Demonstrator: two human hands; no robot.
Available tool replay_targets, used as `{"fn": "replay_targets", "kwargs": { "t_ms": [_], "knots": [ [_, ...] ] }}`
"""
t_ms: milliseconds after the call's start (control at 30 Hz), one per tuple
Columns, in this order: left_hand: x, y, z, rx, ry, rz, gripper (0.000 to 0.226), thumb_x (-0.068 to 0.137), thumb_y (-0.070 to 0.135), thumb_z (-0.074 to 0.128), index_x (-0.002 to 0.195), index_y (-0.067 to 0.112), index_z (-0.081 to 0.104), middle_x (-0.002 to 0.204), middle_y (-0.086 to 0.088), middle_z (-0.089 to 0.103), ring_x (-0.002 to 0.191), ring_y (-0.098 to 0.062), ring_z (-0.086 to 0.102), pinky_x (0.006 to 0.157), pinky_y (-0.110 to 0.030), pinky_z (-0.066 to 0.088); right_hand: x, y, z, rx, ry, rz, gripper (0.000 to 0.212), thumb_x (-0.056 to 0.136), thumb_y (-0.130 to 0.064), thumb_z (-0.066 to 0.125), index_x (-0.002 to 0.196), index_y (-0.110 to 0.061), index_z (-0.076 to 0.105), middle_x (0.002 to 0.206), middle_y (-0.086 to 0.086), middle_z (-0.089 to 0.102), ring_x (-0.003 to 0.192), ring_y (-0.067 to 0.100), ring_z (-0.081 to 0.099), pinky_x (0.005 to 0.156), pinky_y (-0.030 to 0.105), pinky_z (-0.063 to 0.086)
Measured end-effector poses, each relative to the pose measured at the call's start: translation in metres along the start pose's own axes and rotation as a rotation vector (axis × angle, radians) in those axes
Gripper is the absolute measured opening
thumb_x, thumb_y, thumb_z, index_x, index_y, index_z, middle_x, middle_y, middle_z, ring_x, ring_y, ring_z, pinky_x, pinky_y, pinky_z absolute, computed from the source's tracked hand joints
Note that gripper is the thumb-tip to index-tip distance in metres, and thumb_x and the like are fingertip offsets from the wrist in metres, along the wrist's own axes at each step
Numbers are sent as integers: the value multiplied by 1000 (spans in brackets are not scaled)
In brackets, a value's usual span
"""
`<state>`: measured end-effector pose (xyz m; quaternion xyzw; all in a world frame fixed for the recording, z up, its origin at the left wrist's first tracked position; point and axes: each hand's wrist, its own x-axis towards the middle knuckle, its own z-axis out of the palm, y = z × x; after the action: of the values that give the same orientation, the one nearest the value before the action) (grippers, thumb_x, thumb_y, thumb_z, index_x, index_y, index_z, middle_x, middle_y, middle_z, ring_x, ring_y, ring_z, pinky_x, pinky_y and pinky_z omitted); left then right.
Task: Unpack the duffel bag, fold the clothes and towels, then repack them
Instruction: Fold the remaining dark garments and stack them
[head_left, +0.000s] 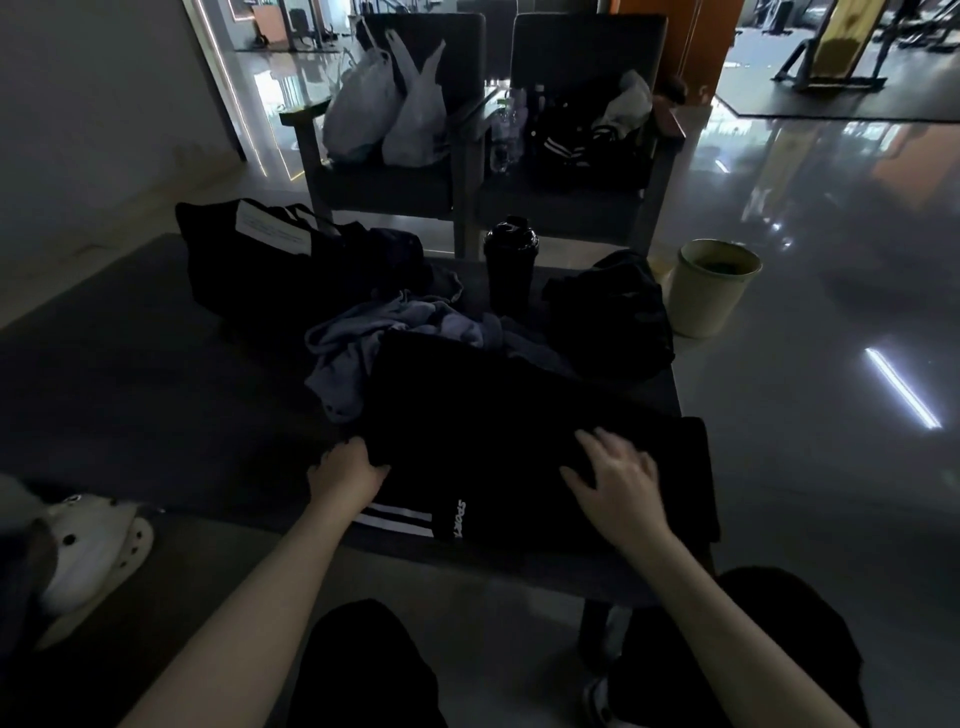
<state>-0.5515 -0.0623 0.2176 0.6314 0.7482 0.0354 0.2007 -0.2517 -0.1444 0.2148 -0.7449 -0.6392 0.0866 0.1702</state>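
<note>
The bench (130, 374) carries everything, and the shaker bottle (510, 270) standing near its far edge serves as the marker. The largest piece is the black sports garment (493, 415), spread flat in front of the bottle at the near edge of the bench. Whether it is shorts or trousers I cannot tell. It is plain black, with two white stripes and white "SPORT" lettering at the near hem, and its right end hangs over the bench edge.

The black duffel bag (249, 270) sits to the left of the bottle with its handles up and a pale panel on its side. A crumpled grey-blue pile of clothes (353, 353) lies just in front of the bottle, partly under the garment. A black heap of cloth (613, 317) lies to the right of the bottle, not yet folded.

Unpacking looks largely done and the folding step is in hand. The left hand (345, 467) grips the garment's left edge, fingers curled round the cloth. The right hand (618, 483) rests flat on top, its fingers (592, 439) spread wide and holding nothing.

The next move probably calls for lifting the gripped edge across while the flat hand pins the cloth, taking care that the overhanging end does not drag it off.
</note>
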Motion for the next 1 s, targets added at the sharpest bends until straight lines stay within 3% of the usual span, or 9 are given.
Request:
{"fn": "replay_targets", "kwargs": {
  "t_ms": [133, 200, 267, 333, 533, 700, 833, 900, 1000],
  "knots": [
    [-6, 2, -7, -263, -110, -46, 13, 92, 25, 54, 88, 13, 56, 86, -2, 58, 77, -17, 55, 74, -32, 49, -15, -4, 25, -163, -292, -77, 64, 95, -57, 30, 151, -32, 11, 160, -7, 2, 147, 17, -4, 117, 44, 1],
    [-10, 1, -11, -374, -147, -33, 20, 93, 25, 56, 107, 10, 60, 100, -5, 61, 86, -18, 56, 76, -30, 47, -17, 3, 27, -174, -277, -85, 64, 95, -58, 29, 151, -33, 9, 160, -9, 0, 147, 16, -6, 117, 42, -1],
    [-16, 0, -16, -514, -126, -22, 40, 95, 24, 55, 131, 8, 51, 115, -8, 59, 96, -19, 54, 80, -26, 40, -17, 8, 24, -161, -281, -92, 63, 95, -58, 30, 151, -33, 11, 159, -9, 1, 147, 15, -5, 117, 41, 0],
    [-17, -3, -19, -639, -121, -42, 43, 95, 22, 55, 135, 7, 48, 105, -3, 60, 91, -15, 54, 80, -27, 41, -18, 8, 21, -166, -294, -94, 64, 95, -57, 32, 151, -33, 13, 160, -9, 3, 147, 16, -4, 117, 42, 1],
    [-17, 7, -32, -914, -193, -161, 37, 92, 21, 58, 126, 5, 55, 114, -10, 61, 96, -24, 60, 78, -33, 50, -24, -21, 11, -91, -234, -116, 70, 90, -64, 37, 149, -32, 17, 159, -7, 9, 147, 16, 2, 117, 47, -1],
    [-25, 35, -47, -1390, -318, -226, 10, 96, 14, 48, 91, 11, 56, 78, -4, 59, 65, -15, 55, 55, -26, 41, -36, -59, 16, -91, -302, -227, 89, 80, -73, 46, 150, -31, 13, 156, -4, 21, 145, 18, 13, 116, 50, 1],
    [-31, 54, -50, -1420, -339, -181, 13, 97, 8, 44, 88, 9, 54, 80, -6, 60, 67, -16, 58, 59, -26, 43, -21, -95, 13, 132, -128, -255, 98, 75, -62, 62, 151, -25, 11, 155, -5, 24, 139, 18, 29, 116, 47, 16],
    [-34, 64, -50, -1346, -336, -162, 12, 97, 8, 44, 90, 8, 54, 80, -7, 62, 70, -17, 60, 61, -25, 43, -8, -114, 10, 200, -98, -247, 91, 77, -53, 66, 149, -24, 19, 150, -3, 36, 132, 19, 40, 110, 44, 30],
    [-33, 70, -53, -1262, -319, -95, 14, 97, 11, 41, 92, 13, 53, 85, -6, 63, 74, -17, 60, 68, -29, 40, 15, -127, 5, 334, -87, -206, 29, 87, -29, 61, 112, -14, 63, 102, 7, 68, 96, 27, 62, 79, 37, 48]
  ]
}}
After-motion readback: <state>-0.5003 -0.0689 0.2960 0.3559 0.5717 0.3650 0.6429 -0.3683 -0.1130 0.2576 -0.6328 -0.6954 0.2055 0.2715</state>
